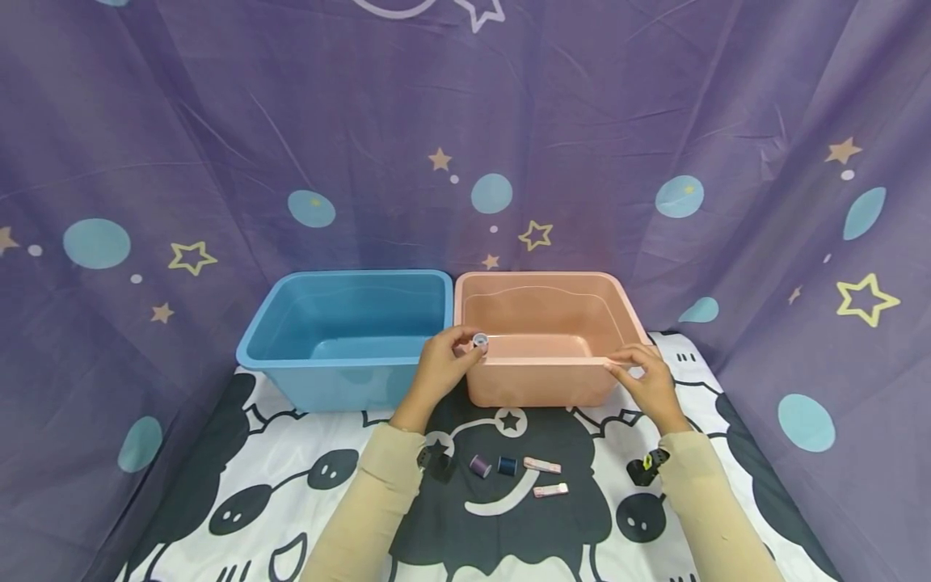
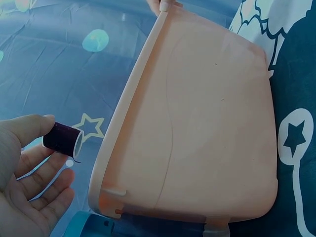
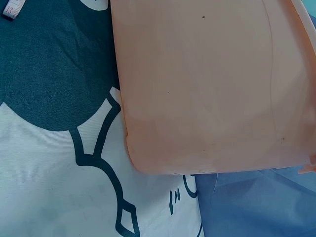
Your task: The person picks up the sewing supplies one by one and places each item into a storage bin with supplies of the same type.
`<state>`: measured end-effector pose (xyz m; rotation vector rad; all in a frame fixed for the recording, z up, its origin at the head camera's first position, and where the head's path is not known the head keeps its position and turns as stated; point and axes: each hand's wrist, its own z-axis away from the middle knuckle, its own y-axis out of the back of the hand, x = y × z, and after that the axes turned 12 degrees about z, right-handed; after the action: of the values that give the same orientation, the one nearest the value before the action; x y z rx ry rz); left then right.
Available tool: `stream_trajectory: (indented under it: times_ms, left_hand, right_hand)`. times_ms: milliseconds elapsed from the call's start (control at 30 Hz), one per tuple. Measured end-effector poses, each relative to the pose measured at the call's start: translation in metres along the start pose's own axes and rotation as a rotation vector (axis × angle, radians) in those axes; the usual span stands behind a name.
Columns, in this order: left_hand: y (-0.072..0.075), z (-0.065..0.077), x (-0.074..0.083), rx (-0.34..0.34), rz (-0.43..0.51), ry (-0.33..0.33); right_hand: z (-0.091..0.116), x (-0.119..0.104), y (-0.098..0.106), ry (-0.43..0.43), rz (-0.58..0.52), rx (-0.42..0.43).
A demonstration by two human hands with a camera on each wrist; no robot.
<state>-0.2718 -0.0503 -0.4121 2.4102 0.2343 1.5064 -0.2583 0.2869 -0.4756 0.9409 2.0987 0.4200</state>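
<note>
My left hand (image 1: 440,365) pinches a spool of thread (image 1: 480,340) between thumb and fingers, over the near left corner of the pink bin (image 1: 541,384). The left wrist view shows dark purple thread on this spool (image 2: 62,139), a white rim and a loose thread end. At the bin's near right, my right hand (image 1: 647,384) holds the rim with thumb and fingers. It lies outside the right wrist view, which shows the bin's outer wall (image 3: 212,89). On the cloth lie a purple spool (image 1: 480,466), a navy spool (image 1: 507,466) and two small pinkish-white tape measures (image 1: 541,466).
A blue bin (image 1: 342,386) stands directly left of the pink one. Both rest on a black-and-white patterned cloth (image 1: 305,453). Behind them hangs a purple curtain (image 1: 393,186) with stars and blue dots.
</note>
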Motion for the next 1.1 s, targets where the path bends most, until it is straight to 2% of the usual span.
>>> stream_trajectory:
  times_ms: [433,1100]
  left_hand:
    - [-0.002,-0.007,-0.002,-0.009,-0.01,0.018]
    - [-0.002,-0.015,-0.002,-0.028,-0.038,-0.009]
  right_hand:
    - [0.0,0.001,0.0,-0.007,0.007,0.003]
    - [-0.001,0.0,0.002,-0.022,0.003,-0.014]
